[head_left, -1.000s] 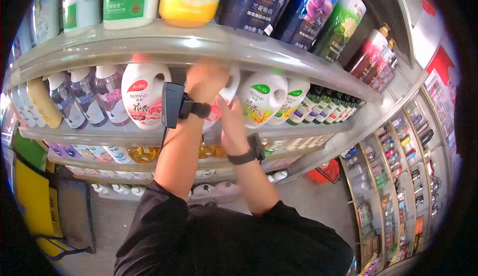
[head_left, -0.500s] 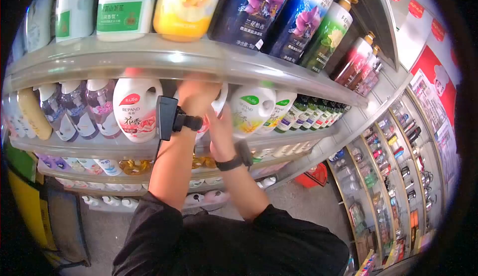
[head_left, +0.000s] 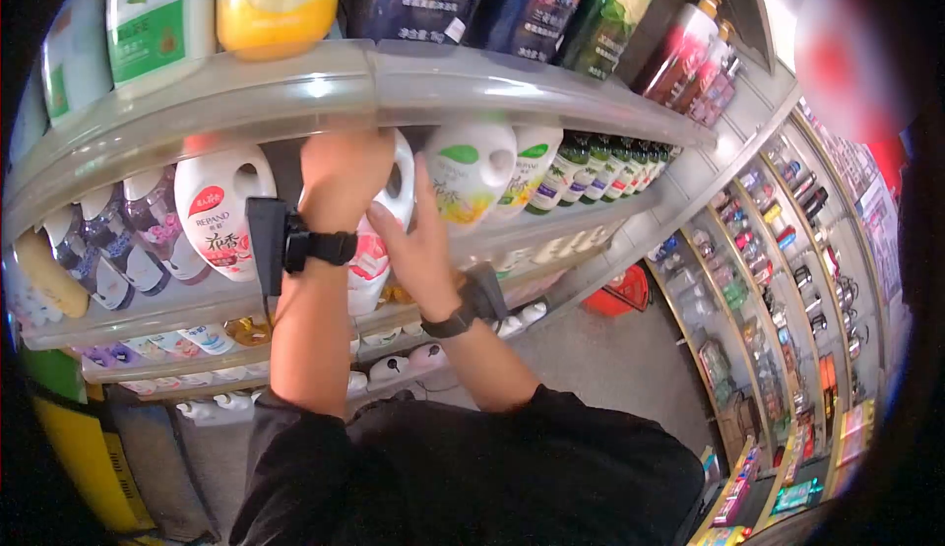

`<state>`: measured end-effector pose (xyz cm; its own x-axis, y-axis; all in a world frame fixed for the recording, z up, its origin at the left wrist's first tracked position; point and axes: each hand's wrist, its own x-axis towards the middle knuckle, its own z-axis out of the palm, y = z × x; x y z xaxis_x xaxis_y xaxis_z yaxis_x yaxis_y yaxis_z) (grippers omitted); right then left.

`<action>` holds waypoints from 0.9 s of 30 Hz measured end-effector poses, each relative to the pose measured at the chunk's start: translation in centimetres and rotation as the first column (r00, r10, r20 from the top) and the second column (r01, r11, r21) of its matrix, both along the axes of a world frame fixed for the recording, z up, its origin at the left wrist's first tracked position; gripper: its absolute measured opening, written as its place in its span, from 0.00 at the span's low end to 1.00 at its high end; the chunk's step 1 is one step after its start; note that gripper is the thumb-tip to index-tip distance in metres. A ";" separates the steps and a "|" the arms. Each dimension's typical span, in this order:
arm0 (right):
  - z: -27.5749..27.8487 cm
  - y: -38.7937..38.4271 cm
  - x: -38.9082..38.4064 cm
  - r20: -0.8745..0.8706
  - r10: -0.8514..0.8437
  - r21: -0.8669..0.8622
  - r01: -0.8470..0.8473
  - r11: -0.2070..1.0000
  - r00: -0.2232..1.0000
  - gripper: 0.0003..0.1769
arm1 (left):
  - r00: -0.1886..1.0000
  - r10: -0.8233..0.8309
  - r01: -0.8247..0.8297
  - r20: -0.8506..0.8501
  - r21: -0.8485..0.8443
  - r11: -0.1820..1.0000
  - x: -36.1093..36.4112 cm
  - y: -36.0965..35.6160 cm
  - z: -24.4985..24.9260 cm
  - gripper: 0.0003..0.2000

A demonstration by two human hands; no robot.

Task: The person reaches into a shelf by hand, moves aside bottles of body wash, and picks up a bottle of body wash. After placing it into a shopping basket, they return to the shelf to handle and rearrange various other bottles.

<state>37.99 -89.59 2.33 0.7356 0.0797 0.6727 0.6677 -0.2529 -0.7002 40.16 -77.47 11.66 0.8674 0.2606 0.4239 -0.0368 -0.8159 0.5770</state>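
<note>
On the middle shelf, a white laundry detergent bottle with a side handle and a pink-red flower label stands partly behind my arm. Its lower end reaches over the shelf's front lip. My left hand is closed around its upper part, just under the shelf above; the fingertips are hidden. My right hand grips the handle side, thumb on the front and fingers stretched up along the edge. To the left stands a similar white bottle with a red label. A white bottle with a green label is close on the right.
Large pump bottles line the upper shelf, whose clear lip overhangs my hands. Dark bottles stand farther right. Lower shelves hold more bottles. A red basket sits on the floor beside a rack of small goods.
The view has shifted, so the shelves appear farther left. The detergent bottle shows more and sits farther forward at the shelf lip. My right thumb now lies across its front.
</note>
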 end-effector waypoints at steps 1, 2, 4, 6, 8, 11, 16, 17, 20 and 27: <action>0.4 -0.4 -0.8 -0.090 0.004 -0.040 -0.008 0.999 0.996 0.48 | 1.000 -0.010 0.010 -0.004 0.006 1.000 -0.8 0.3 0.0 0.21; 0.5 -0.5 -0.9 -0.070 0.009 -0.059 -0.014 0.998 0.997 0.48 | 0.999 0.018 -0.017 0.043 -0.013 1.000 -1.1 0.6 -0.3 0.21; 1.0 -0.7 -1.0 -0.030 0.021 -0.096 -0.024 0.995 0.999 0.48 | 0.990 0.067 -0.062 0.123 -0.043 0.997 -1.7 1.2 -1.0 0.22; 2.6 -0.7 -1.6 -0.070 0.026 -0.213 -0.041 0.976 0.997 0.48 | 0.981 0.127 -0.110 0.148 -0.115 0.987 -2.3 2.1 -0.9 0.20; 3.8 -0.4 -1.1 -0.045 0.072 -0.235 -0.081 0.969 0.996 0.48 | 0.968 0.178 -0.148 0.177 -0.174 0.974 -2.8 2.6 -0.5 0.18; 3.8 0.4 0.1 0.019 0.073 -0.219 -0.067 0.973 0.997 0.47 | 0.894 0.194 -0.086 0.405 -0.270 0.959 -2.0 2.9 -1.2 0.14; 4.1 0.7 1.5 0.162 0.135 -0.108 -0.118 0.987 0.978 0.43 | 0.807 0.009 -0.056 0.590 0.061 0.997 -0.6 4.1 -1.1 0.11; 4.0 0.6 1.5 0.113 0.158 -0.095 -0.147 0.985 0.981 0.43 | 0.790 -0.008 -0.034 0.613 0.058 0.998 -0.5 4.0 -1.2 0.12; 3.9 0.8 1.8 0.045 0.209 -0.037 -0.207 0.978 0.977 0.43 | 0.749 -0.007 -0.159 0.663 0.191 0.969 1.4 5.2 -2.5 0.13; 3.1 2.1 3.2 -0.134 0.263 0.144 -0.244 0.959 0.955 0.41 | 0.946 0.077 -0.157 0.314 0.238 0.959 2.2 5.2 -2.0 0.13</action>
<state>41.20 -87.44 5.42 0.7952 0.1993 0.5726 0.5832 0.0070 -0.8123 42.41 -72.29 9.64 0.6601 0.1999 0.7241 -0.0703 -0.9432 0.3246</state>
